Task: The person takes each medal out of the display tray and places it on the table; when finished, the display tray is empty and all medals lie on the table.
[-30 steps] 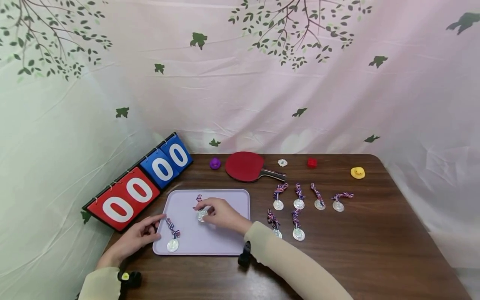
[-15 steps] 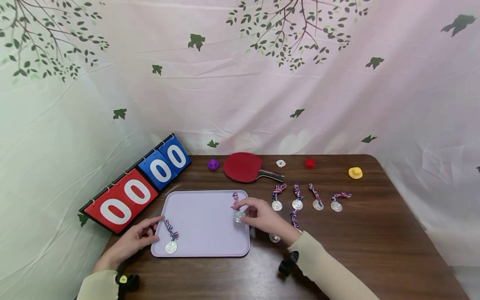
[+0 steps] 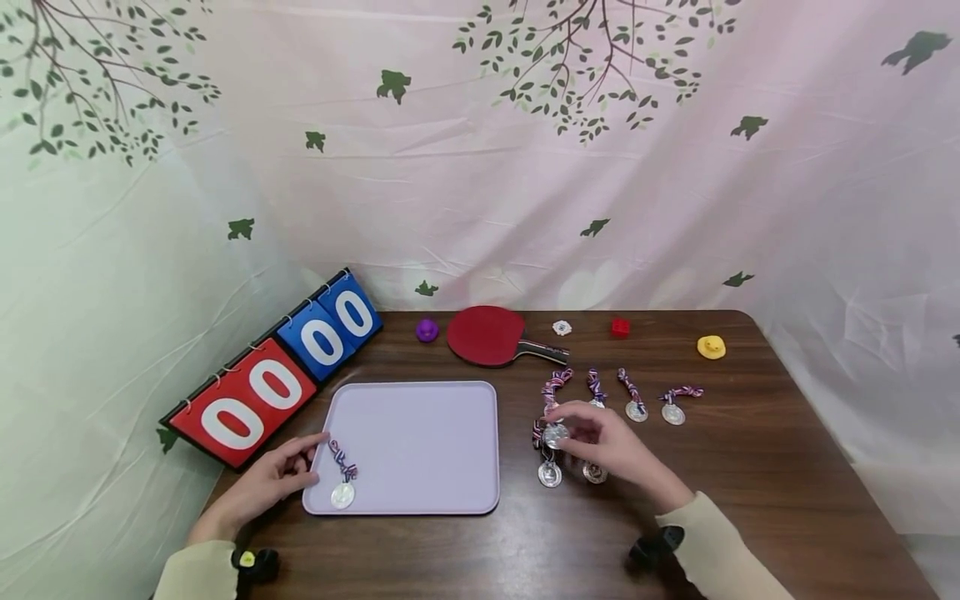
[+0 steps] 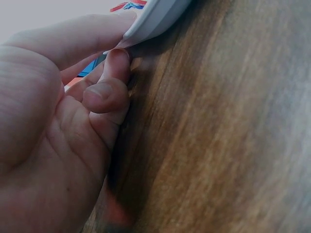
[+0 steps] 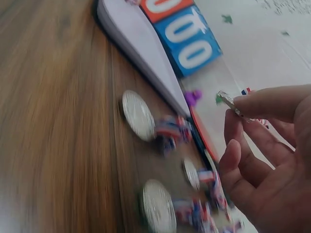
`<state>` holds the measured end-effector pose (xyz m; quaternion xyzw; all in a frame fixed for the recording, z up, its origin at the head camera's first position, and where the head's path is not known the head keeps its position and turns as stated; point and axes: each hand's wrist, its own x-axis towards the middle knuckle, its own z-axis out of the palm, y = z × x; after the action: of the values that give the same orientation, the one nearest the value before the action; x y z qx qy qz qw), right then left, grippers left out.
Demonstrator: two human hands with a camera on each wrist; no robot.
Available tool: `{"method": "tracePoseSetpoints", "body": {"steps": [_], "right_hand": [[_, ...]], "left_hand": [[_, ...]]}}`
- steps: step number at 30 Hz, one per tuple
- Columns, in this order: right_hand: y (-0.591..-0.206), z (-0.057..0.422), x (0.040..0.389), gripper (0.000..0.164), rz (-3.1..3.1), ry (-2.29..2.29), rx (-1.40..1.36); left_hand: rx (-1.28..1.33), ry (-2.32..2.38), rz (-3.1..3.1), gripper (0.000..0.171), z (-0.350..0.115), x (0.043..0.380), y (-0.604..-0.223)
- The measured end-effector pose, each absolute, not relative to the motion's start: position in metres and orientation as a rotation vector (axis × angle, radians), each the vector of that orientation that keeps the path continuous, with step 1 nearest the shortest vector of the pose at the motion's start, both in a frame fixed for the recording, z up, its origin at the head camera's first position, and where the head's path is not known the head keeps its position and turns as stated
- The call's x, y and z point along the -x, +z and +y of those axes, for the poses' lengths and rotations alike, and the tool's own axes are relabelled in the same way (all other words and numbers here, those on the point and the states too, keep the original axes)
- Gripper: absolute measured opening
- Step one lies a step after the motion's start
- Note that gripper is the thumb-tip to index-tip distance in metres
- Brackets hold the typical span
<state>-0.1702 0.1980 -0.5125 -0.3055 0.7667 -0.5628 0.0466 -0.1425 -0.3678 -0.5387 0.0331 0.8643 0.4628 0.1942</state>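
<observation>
My right hand (image 3: 603, 437) pinches a silver medal (image 3: 555, 436) between thumb and fingers, above the table to the right of the lilac tray (image 3: 420, 507). In the right wrist view this held medal (image 5: 227, 101) is edge-on, raised over the table. Below the hand lie a front-row medal (image 3: 550, 474) and another medal (image 3: 595, 473), partly covered. My left hand (image 3: 262, 479) holds the tray's left edge; in the left wrist view the thumb lies over the rim (image 4: 146, 24) with a fingertip just under it. One medal (image 3: 342, 495) with a knotted striped ribbon lies at the tray's left.
Farther back lie more ribboned medals, including one medal (image 3: 636, 411) and a rightmost medal (image 3: 672, 414). A red table-tennis bat (image 3: 486, 336), purple toy (image 3: 427, 330), white chip (image 3: 562, 327), red block (image 3: 619, 327) and yellow duck (image 3: 711, 347) line the back. A flip scoreboard (image 3: 281, 367) stands left.
My right hand has lifted the medal from the tray's upper middle and carried it right, past the tray's edge and over the table medals. The left hand stays at the tray's left edge.
</observation>
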Motion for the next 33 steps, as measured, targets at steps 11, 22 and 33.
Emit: {"method": "tracePoseSetpoints", "body": {"steps": [11, 22, 33], "right_hand": [[-0.525, 0.278, 0.154, 0.03, 2.627, -1.533, 0.718], [-0.54, 0.3, 0.137, 0.036, 2.873, -1.18, 0.627], [-0.536, 0.3, 0.137, 0.036, 3.042, -0.921, 0.644]], "left_hand": [[-0.07, 1.313, 2.397, 0.061, -0.366, 0.142, -0.539], [-0.035, 1.314, 2.401, 0.062, -0.366, 0.14, -0.536], [-0.074, 1.306, 2.401, 0.061, -0.366, 0.14, -0.537]]}}
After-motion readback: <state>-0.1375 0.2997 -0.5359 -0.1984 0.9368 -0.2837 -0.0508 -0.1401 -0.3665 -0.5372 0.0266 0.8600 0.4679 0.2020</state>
